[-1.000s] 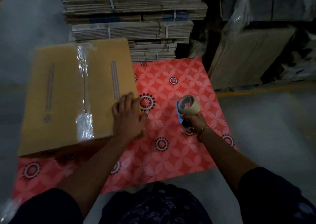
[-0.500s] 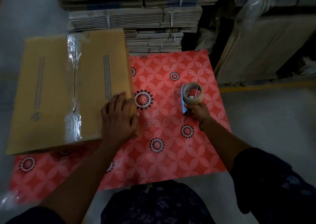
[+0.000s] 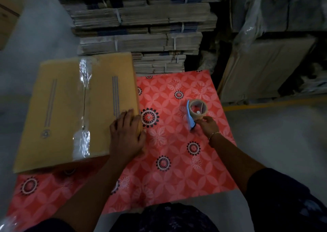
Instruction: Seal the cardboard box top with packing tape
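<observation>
Dim, murky scene, glare on clear tape (image 3: 83,107) — wide-angle bowing at edges, soft blur throughout

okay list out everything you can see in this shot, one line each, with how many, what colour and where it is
cardboard box: one, tan, on the left part of the mat, flaps closed
clear tape strip: one, shiny, along the box's centre seam
patterned mat: one, red-pink with dark flower rings, spread under the box and hands
tape dispenser: one, blue frame with a brown roll, on the mat right of the box
flattened carton bundles: several strapped stacks, grey-brown, behind the mat
wrapped cartons: some, brown under plastic film, far right
floor: grey, around the mat
bracelet: one, pale, on the right wrist
left hand: flat on the box's near right corner
right hand: fingers at the dispenser's handle
</observation>
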`<state>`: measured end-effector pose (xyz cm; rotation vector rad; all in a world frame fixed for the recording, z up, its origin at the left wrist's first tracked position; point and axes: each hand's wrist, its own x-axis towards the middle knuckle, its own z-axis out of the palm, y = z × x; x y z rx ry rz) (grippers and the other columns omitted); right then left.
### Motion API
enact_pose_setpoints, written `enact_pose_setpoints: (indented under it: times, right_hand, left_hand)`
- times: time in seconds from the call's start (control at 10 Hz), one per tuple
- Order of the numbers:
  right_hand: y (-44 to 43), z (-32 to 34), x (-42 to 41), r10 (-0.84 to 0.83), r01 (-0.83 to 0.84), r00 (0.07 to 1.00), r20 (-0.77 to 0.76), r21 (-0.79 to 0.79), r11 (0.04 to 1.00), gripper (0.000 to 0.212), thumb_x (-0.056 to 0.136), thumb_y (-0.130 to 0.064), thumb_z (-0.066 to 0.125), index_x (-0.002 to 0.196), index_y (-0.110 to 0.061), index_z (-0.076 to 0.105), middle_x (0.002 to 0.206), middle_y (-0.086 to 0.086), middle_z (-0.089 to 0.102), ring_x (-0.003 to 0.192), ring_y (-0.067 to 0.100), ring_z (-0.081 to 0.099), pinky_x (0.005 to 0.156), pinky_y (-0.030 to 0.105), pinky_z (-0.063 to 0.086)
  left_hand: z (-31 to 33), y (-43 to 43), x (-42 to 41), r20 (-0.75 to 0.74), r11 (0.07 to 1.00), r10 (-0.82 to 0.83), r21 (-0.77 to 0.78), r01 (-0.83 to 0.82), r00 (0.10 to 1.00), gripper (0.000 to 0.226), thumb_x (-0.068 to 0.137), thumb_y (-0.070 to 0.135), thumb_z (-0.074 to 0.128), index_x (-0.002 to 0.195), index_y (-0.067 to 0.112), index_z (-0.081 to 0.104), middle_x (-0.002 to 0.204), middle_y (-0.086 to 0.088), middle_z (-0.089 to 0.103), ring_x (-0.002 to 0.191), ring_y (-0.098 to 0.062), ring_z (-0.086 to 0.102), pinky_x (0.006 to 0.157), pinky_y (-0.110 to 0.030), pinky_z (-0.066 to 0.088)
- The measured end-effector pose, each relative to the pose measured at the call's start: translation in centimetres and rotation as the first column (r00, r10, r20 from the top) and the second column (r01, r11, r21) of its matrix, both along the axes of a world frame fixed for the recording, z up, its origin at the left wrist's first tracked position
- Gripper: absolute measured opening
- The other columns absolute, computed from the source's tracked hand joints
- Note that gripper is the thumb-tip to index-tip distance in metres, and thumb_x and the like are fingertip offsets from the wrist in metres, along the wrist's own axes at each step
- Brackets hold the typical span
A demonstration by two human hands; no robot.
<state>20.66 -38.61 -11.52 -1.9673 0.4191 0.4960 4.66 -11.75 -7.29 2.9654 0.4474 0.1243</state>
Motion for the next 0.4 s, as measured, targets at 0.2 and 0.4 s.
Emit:
enact_pose_setpoints:
  times: [0.2, 0.4]
  right_hand:
    - [0.5, 4.5, -0.8, 0.198, -0.174, 0.962, 0.186, -0.135, 0.975, 0.042, 0.082, -0.022, 0.073, 0.119, -0.008, 0.061, 0.113, 0.012, 0.065, 0.099, 0.030, 0.061, 0.070, 0.032, 0.044]
    - [2.5, 11.4, -1.0, 0.404, -0.256, 0.825, 0.396, -0.376, 0.891, 0.065, 0.087, -0.035, 0.068, 0.143, -0.011, 0.044, 0.145, 0.017, 0.046, 0.130, 0.035, 0.048, 0.106, 0.043, 0.041]
  left_hand:
    - [1.3, 0.3, -0.2, -0.103, 0.995, -0.002, -0.099, -0.008, 0.995, 0.072, 0.078, 0.060, 0.047, 0.139, 0.023, 0.054, 0.154, -0.006, 0.051, 0.140, -0.031, 0.047, 0.104, -0.051, 0.038]
    - [4.8, 3.1, 0.2, -0.031, 0.974, -0.082, -0.217, 0.073, 0.996, 0.100, 0.077, 0.077, 0.025, 0.158, 0.019, 0.032, 0.168, -0.004, 0.031, 0.153, -0.026, 0.029, 0.116, -0.051, 0.029]
